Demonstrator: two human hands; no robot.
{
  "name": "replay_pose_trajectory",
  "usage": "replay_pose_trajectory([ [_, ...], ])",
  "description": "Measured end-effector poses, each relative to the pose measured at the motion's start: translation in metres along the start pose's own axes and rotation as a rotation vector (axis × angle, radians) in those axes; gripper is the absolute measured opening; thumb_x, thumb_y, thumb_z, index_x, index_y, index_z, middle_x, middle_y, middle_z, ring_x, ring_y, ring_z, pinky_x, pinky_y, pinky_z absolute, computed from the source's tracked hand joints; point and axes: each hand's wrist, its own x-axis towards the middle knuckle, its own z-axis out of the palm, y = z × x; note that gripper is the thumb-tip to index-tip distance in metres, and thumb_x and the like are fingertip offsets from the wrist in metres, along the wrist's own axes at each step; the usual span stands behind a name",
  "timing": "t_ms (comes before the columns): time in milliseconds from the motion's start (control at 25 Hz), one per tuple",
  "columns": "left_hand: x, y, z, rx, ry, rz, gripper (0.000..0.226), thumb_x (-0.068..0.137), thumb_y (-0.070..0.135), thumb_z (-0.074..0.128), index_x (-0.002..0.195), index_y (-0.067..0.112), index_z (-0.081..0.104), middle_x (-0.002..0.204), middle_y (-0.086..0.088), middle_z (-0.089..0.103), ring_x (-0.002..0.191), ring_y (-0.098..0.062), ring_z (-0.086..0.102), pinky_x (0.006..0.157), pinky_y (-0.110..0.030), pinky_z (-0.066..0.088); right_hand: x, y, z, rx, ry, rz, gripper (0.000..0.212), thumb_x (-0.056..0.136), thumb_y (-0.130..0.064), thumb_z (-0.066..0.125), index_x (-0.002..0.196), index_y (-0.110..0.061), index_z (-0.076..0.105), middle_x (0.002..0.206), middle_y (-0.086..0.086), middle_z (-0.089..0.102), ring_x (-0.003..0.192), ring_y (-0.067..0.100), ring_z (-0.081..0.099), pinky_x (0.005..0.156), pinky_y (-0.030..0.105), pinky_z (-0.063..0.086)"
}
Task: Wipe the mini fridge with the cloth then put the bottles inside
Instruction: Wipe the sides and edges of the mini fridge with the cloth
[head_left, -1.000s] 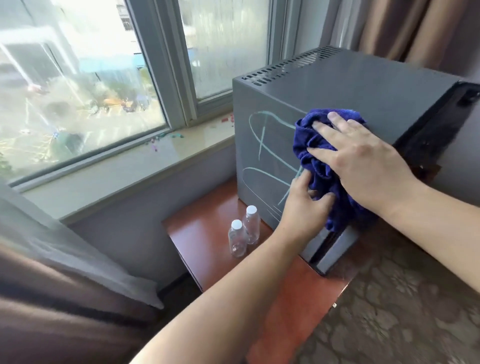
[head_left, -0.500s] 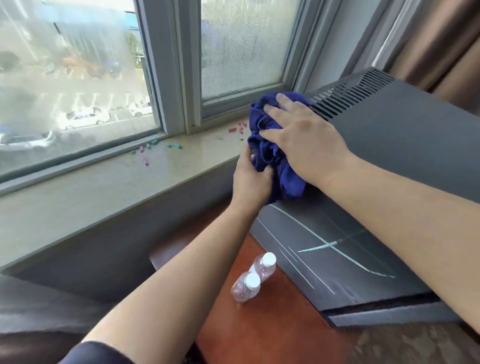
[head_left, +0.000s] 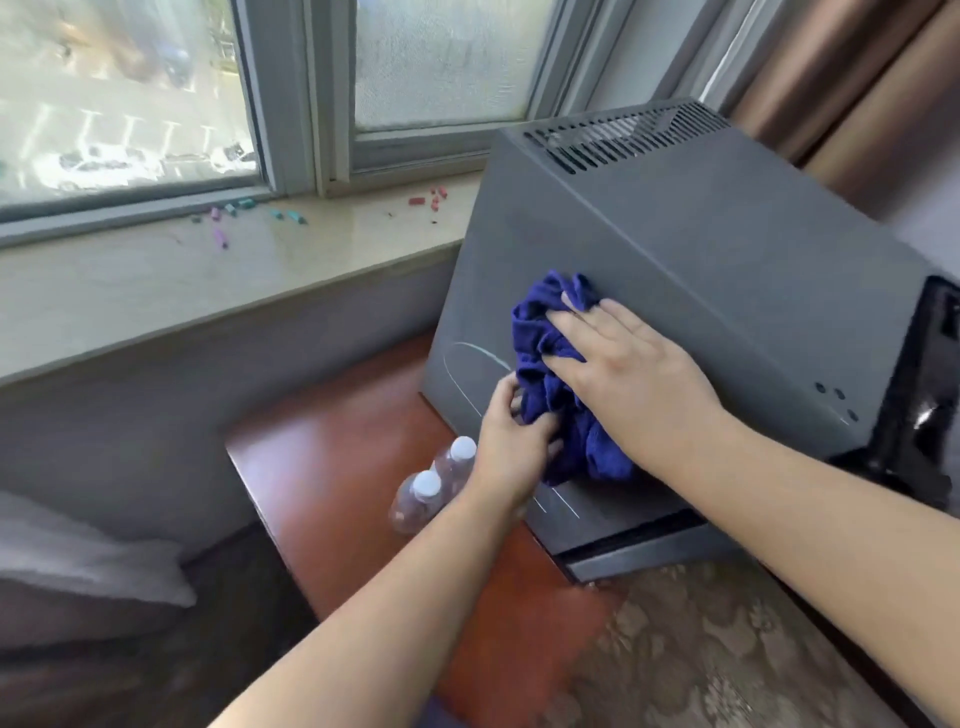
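Against the mini fridge (head_left: 701, 249) side, my flat-fingered right hand (head_left: 623, 374) presses the soft cloth (head_left: 550, 395), my left hand (head_left: 511, 441) gripping its bunched edge, probably the surest hold.

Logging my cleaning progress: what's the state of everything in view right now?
mini fridge: pale marks on its side
cloth: bunched, pressed against the fridge's side
bottles: two, capped, on the table beside the fridge
right hand: flat on the cloth
left hand: grips the cloth's lower edge

Crumpled blue cloth (head_left: 595, 452) lies against the grey mini fridge (head_left: 701, 249); two capped bottles (head_left: 427, 486) stand beside.
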Motion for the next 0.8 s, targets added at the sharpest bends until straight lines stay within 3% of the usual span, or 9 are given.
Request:
replay_pose_trajectory([
  [160, -0.069, -0.087, 0.019, 0.119, 0.206, -0.313, 0.063, 0.076, 0.031, 0.076, 0.133, 0.035, 0.049, 0.129, -0.003, 0.059, 0.109, -0.023, 0.069, 0.092, -0.046, 0.059, -0.122, -0.006, 0.026, -0.078, -0.148, -0.033, 0.049, 0.097, -0.019, 0.037, 0.142, -0.019, 0.057, 0.164, 0.016, 0.031, 0.146, 0.035, 0.037, 0.127, 0.047, 0.009],
  [240, -0.092, -0.107, 0.037, -0.031, 0.153, -0.522, 0.047, 0.086, 0.036, 0.072, 0.128, 0.037, 0.052, 0.124, -0.009, 0.07, 0.101, -0.028, 0.074, 0.088, -0.047, 0.06, -0.164, -0.004, 0.034, -0.12, -0.22, -0.047, 0.048, 0.09, -0.018, 0.053, 0.137, -0.015, 0.064, 0.158, 0.018, 0.041, 0.141, 0.037, 0.046, 0.124, 0.051, 0.018],
  [320, -0.106, -0.109, 0.052, -0.16, 0.09, -0.599, 0.032, 0.095, 0.036, 0.065, 0.125, 0.032, 0.057, 0.119, -0.009, 0.074, 0.099, -0.032, 0.075, 0.097, -0.049, 0.056, -0.18, 0.001, 0.036, -0.128, -0.233, -0.06, 0.047, 0.08, -0.015, 0.065, 0.127, -0.012, 0.071, 0.15, 0.019, 0.051, 0.134, 0.038, 0.054, 0.12, 0.052, 0.023],
  [400, -0.108, -0.108, 0.057, -0.297, 0.146, -0.563, 0.029, 0.096, 0.029, 0.062, 0.125, 0.023, 0.062, 0.124, -0.013, 0.072, 0.102, -0.032, 0.074, 0.097, -0.045, 0.057, -0.18, 0.002, 0.033, -0.138, -0.204, -0.034, 0.047, 0.08, -0.015, 0.065, 0.127, -0.01, 0.07, 0.149, 0.02, 0.052, 0.133, 0.038, 0.055, 0.121, 0.052, 0.019],
  [480, -0.102, -0.094, 0.056, -0.45, 0.204, -0.495, 0.028, 0.092, 0.024, 0.062, 0.116, 0.015, 0.07, 0.125, -0.018, 0.07, 0.112, -0.036, 0.07, 0.09, -0.046, 0.06, -0.169, -0.001, 0.036, -0.155, -0.214, -0.036, 0.052, 0.093, -0.019, 0.045, 0.144, -0.011, 0.054, 0.162, 0.021, 0.032, 0.147, 0.038, 0.036, 0.122, 0.053, -0.006],
  [560, -0.089, -0.07, 0.047, -0.487, 0.186, -0.361, 0.029, 0.09, 0.028, 0.064, 0.115, 0.017, 0.072, 0.126, -0.013, 0.071, 0.118, -0.032, 0.067, 0.087, -0.044, 0.06, -0.146, -0.005, 0.036, -0.142, -0.219, -0.064, 0.059, 0.097, -0.02, 0.02, 0.154, -0.011, 0.034, 0.168, 0.021, 0.008, 0.155, 0.038, 0.014, 0.114, 0.051, -0.028],
  [680, -0.046, -0.021, 0.032, -0.268, 0.126, -0.109, 0.033, 0.092, 0.033, 0.065, 0.125, 0.033, 0.062, 0.128, 0.001, 0.07, 0.119, -0.019, 0.068, 0.091, -0.036, 0.056, -0.081, -0.006, 0.022, -0.134, -0.105, -0.075, 0.062, 0.096, -0.021, 0.015, 0.155, -0.01, 0.029, 0.169, 0.019, 0.002, 0.156, 0.035, 0.006, 0.112, 0.05, -0.031],
  [800, 0.012, 0.031, 0.008, -0.076, 0.181, 0.095, 0.028, 0.099, 0.024, 0.062, 0.125, 0.036, 0.059, 0.127, -0.004, 0.07, 0.118, -0.024, 0.068, 0.099, -0.046, 0.055, 0.002, 0.001, 0.004, -0.199, -0.019, -0.115, 0.059, 0.098, -0.026, 0.025, 0.155, -0.013, 0.031, 0.169, 0.017, 0.004, 0.156, 0.033, 0.004, 0.114, 0.051, -0.028],
])
